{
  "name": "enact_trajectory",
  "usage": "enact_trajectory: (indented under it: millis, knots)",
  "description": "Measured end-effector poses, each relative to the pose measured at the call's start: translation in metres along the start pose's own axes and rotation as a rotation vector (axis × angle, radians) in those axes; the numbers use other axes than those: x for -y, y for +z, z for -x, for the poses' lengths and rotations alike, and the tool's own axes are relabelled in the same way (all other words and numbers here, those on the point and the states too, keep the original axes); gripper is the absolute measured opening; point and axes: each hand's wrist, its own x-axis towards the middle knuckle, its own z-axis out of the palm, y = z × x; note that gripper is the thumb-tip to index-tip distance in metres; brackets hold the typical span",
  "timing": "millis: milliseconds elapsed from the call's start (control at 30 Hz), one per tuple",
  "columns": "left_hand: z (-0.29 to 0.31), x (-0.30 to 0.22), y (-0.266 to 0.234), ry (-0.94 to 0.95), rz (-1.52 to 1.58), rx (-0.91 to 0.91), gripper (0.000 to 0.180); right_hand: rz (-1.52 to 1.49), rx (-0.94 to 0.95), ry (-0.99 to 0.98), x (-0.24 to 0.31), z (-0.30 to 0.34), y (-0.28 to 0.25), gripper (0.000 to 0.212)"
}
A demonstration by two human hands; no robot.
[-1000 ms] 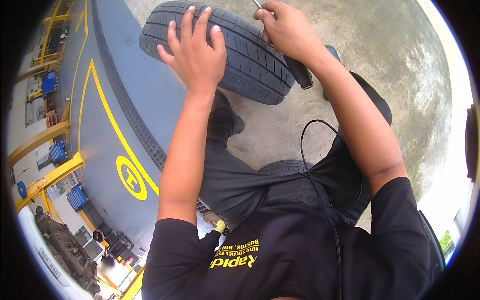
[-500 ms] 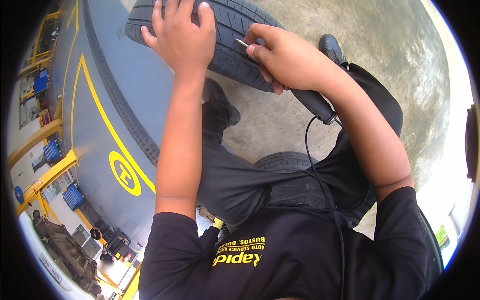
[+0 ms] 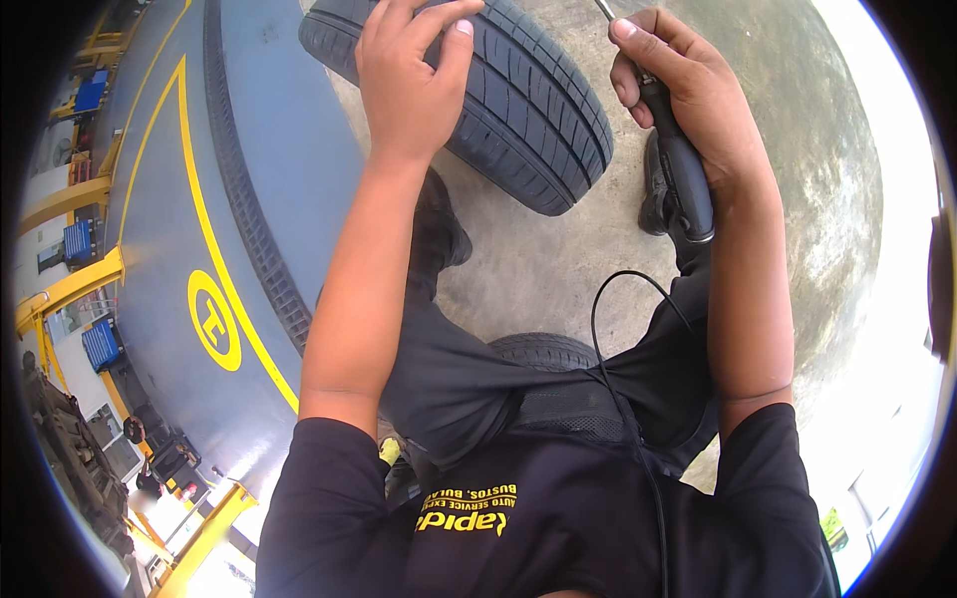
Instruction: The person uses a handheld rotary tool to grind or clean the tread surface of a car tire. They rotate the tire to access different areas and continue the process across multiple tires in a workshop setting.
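Observation:
A black tyre (image 3: 528, 110) stands upright on the concrete floor (image 3: 558, 269) in front of me. My left hand (image 3: 409, 80) rests on top of its tread, fingers curled over it. My right hand (image 3: 688, 90) is closed around a black-handled tool (image 3: 683, 164) with a thin metal shaft pointing up toward the frame's top, held just right of the tyre and apart from the tread. Another tyre (image 3: 543, 351) lies under my legs.
A blue painted floor area (image 3: 169, 219) with yellow lines and a black ribbed strip (image 3: 249, 229) lies to the left. Yellow lift arms (image 3: 60, 289) and blue boxes (image 3: 100, 344) stand at the far left. A black cable (image 3: 608, 329) hangs over my lap.
My right hand has lifted the tool away from the tread, up and to the right. My left hand stays on top of the tyre.

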Motion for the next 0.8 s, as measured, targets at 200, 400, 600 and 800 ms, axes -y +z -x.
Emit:
enact_trajectory:
  millis: [200,400,600,800]
  knots:
    - [-0.008,-0.013,-0.007,-0.316,0.811,0.432,0.031,-0.133,0.253,-0.004,-0.005,-0.003,0.027,0.027]
    - [-0.016,-0.001,-0.005,-0.365,0.959,0.341,0.029,-0.105,0.303,0.079,0.001,-0.008,0.026,0.028]
    - [-0.017,0.011,-0.009,-0.387,0.91,0.384,0.031,-0.367,0.404,0.151,0.001,-0.008,0.025,0.029]
    - [-0.016,0.013,0.004,-0.474,1.063,0.231,0.032,-0.814,0.733,-0.066,-0.016,-0.017,0.018,0.064]
